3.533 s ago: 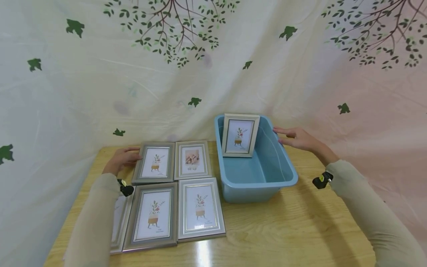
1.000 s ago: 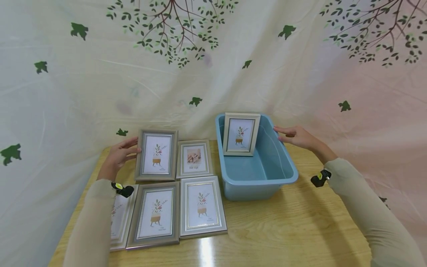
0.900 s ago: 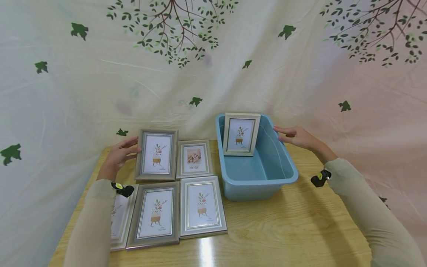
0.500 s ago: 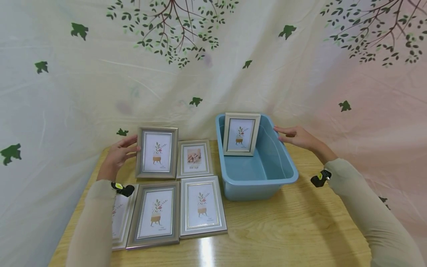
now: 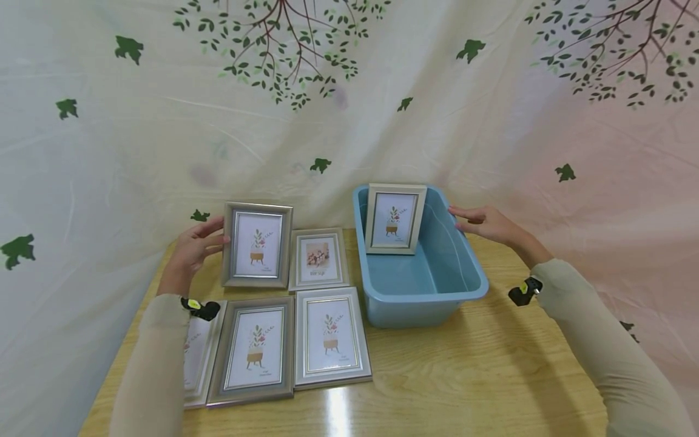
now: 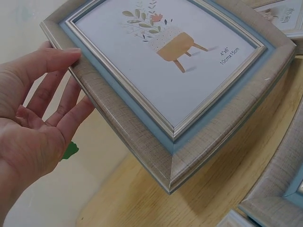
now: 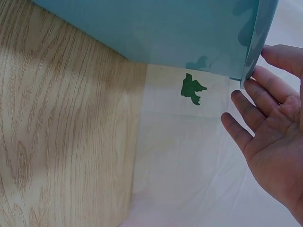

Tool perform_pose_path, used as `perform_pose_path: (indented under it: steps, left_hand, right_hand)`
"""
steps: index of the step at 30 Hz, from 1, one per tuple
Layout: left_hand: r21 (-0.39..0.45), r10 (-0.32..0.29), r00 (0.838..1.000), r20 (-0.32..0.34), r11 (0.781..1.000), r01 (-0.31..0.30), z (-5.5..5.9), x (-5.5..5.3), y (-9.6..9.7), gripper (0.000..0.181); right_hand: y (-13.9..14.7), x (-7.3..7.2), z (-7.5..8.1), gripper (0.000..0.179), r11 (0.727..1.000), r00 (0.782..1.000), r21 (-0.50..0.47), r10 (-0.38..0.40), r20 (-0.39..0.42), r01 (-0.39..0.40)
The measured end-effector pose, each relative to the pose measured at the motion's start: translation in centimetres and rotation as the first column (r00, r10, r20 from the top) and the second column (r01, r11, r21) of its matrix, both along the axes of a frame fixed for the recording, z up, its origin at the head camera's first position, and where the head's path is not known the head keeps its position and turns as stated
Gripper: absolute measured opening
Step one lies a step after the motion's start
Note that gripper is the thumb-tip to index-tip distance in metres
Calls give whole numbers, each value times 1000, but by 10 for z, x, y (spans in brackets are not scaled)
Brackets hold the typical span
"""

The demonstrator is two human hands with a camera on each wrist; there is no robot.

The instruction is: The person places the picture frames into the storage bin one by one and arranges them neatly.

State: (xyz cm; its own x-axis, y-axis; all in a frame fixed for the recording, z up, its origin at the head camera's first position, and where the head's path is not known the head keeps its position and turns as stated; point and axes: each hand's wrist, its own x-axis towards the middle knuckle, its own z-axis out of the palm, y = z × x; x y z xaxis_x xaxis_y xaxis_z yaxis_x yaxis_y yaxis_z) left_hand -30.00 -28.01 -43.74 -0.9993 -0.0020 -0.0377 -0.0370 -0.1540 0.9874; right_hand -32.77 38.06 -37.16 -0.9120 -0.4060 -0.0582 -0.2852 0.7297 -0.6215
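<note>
My left hand (image 5: 191,252) pinches a taupe picture frame (image 5: 232,243) by its left edge, thumb on the front and fingers behind. In the left wrist view, this picture frame shows a plant-pot print marked 4"x6", and its lower corner stands over the wood. The picture frame leans back, raised at the top. On the right, my right hand (image 5: 486,223) touches the outer rim of a blue plastic bin (image 5: 423,315). Its fingers (image 7: 246,111) are spread and fairly straight in the right wrist view. Inside the bin a cream picture frame (image 5: 395,250) stands upright against the far left.
On the wooden table (image 5: 437,382) lie a picture frame with a flower print (image 5: 318,260), a silver picture frame (image 5: 332,340), a taupe one (image 5: 253,352) and a white one (image 5: 198,361) partly behind my left sleeve. A leaf-printed cloth (image 5: 349,133) hangs behind.
My left hand has taken the taupe picture frame, which lay flatter at first, and tilted its top edge up. My right hand stays at the bin's rim.
</note>
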Motion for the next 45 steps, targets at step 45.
perform_pose_path:
  steps: [45]
  left_hand:
    - [-14, 23, 968, -250, 1000, -27, 86, -10, 66, 46]
  right_hand:
    - [-1, 4, 2, 58, 1000, 999, -19, -17, 35, 18]
